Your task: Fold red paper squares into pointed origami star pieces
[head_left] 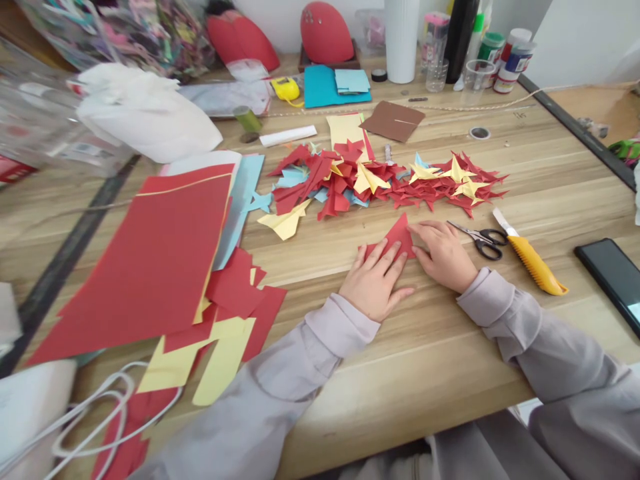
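Note:
A folded piece of red paper (399, 237) lies on the wooden table in front of me. My left hand (374, 277) rests flat on its lower left part, fingers spread, hiding some of it. At the paper's right edge, my right hand (444, 252) has its thumb and forefinger closed on it. Black-handled scissors (484, 238) lie just right of my right hand, beside a yellow-handled utility knife (533, 257). Beyond my hands spreads a pile of folded red, yellow and blue paper stars and pieces (340, 177).
Red paper sheets (165, 257) and cut scraps (237, 283) cover the left side, near a white cable (117, 407). A phone (613, 280) lies at the right. Farther back are brown paper (393, 121), a tape measure (286, 89), a white cylinder (400, 40) and paint jars (515, 65).

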### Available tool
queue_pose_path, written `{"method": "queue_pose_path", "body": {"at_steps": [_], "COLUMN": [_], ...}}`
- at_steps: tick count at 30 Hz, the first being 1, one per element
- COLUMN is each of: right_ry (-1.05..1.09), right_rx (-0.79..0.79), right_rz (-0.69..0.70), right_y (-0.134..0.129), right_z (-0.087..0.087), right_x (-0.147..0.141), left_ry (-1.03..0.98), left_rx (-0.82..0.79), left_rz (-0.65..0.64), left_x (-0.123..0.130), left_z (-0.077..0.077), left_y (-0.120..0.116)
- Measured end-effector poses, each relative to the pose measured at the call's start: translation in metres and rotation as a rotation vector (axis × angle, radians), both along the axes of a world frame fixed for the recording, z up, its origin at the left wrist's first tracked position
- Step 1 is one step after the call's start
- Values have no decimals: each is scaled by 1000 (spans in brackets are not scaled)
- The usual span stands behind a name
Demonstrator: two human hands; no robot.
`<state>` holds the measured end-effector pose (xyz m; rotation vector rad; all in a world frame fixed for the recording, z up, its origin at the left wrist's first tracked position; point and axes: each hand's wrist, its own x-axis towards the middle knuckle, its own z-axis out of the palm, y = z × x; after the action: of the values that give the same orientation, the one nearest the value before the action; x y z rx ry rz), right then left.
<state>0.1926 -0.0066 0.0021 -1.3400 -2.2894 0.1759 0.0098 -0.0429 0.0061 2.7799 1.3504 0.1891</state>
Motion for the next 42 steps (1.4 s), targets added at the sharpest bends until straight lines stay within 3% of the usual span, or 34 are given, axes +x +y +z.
{"method": "queue_pose_path", "body": {"at_steps": [14, 24, 42], "right_ry": [-129, -161, -160], "right_rx": [66, 88, 80], "right_rz": [55, 59, 63], "right_y": [-4, -4, -4], "right_z": [7, 7, 8], "right_x": [-2, 0, 0], "left_ry": [-17, -37, -35], "left_rx": [52, 8, -45], "left_rz": [16, 158, 176], "left_x": [3, 29, 26], "left_z": [4, 4, 7], "left_y": [-2, -43, -39]}}
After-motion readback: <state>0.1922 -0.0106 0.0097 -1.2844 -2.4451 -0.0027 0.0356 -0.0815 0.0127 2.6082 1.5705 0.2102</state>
